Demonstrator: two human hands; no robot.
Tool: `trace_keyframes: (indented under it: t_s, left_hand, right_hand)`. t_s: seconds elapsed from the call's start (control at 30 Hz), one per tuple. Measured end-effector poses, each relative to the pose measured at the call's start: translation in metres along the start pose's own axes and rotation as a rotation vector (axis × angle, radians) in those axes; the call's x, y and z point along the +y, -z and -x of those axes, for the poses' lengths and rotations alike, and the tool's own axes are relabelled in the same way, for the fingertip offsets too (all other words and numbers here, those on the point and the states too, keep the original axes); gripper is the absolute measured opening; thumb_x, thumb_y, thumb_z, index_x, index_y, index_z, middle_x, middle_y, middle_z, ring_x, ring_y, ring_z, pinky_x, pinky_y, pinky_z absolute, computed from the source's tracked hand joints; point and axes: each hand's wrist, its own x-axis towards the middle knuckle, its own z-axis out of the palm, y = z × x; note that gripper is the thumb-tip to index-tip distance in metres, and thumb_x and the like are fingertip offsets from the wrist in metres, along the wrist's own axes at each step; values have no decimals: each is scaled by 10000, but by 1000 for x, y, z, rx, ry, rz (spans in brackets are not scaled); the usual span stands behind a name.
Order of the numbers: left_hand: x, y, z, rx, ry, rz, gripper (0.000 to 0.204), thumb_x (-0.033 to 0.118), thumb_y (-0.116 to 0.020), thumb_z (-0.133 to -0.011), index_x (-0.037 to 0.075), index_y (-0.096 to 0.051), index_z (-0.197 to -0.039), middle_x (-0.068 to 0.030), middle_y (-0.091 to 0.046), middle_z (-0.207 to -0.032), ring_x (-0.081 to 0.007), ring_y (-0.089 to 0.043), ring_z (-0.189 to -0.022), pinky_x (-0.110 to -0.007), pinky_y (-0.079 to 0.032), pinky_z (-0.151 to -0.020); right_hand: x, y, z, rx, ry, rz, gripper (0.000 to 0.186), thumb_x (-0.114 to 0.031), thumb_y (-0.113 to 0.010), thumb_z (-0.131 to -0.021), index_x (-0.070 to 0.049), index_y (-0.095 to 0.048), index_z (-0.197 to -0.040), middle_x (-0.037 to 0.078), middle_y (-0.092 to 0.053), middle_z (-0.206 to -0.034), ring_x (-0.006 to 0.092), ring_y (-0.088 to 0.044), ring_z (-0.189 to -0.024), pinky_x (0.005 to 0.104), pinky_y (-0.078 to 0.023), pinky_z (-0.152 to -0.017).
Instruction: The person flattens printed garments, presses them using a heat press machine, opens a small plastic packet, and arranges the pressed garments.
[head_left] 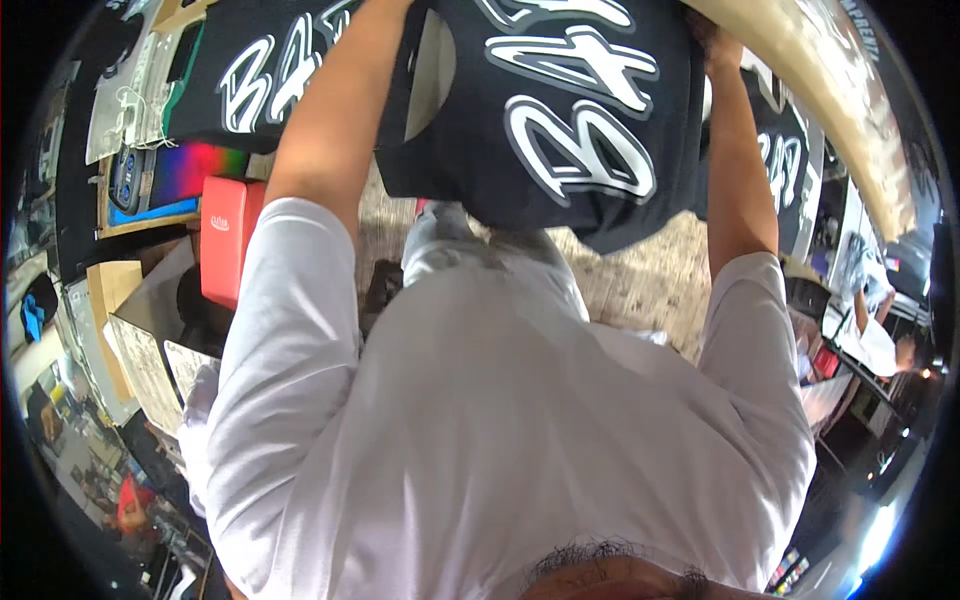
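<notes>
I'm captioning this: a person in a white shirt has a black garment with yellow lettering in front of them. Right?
Almost: the lettering is white, not yellow, as the head view shows. The garment is black and the shirt white, as you said.

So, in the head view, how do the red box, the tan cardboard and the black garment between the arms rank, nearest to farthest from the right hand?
From the right hand:
1. Black garment: right beside it.
2. Red box: across, at left.
3. Tan cardboard: farther left, beyond the box.
</notes>
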Motion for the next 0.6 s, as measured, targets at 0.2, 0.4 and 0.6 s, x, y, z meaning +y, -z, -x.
trace_keyframes:
  t_s: [0.2, 0.4, 0.6]
  left_hand:
    - [-35, -36, -38, 70, -165, -320, 472, 324, -669, -871, 21, -568, -1219, -172, -590, -1189, -231, -554, -1055, -365, -436, -838]
    - [-47, -30, -42, 102, -232, -446, 500, 349, -675, -858, 30, -581, -1232, -189, -573, -1249, -245, -548, -1131, -348, -434, -906]
    - [-55, 5, 38, 58, -437, -345, 529, 374, -681, -845, 39, -594, -1244, -206, -555, -1310, -259, -541, -1208, -332, -433, -974]
  right_hand:
    - [33, -16, -26, 33, -97, -59, 208, -235, -600, -862, -51, -678, -922, 149, -655, -960, 307, -596, -929, 408, -484, -792]
    - [48, -36, -51, -20, -176, -118, 246, -282, -591, -880, -58, -692, -879, 115, -665, -892, 259, -618, -858, 387, -490, -754]
    - [41, 45, 44, -81, -359, 18, 299, -329, -581, -899, -65, -706, -835, 81, -676, -824, 211, -640, -786, 366, -496, -716]
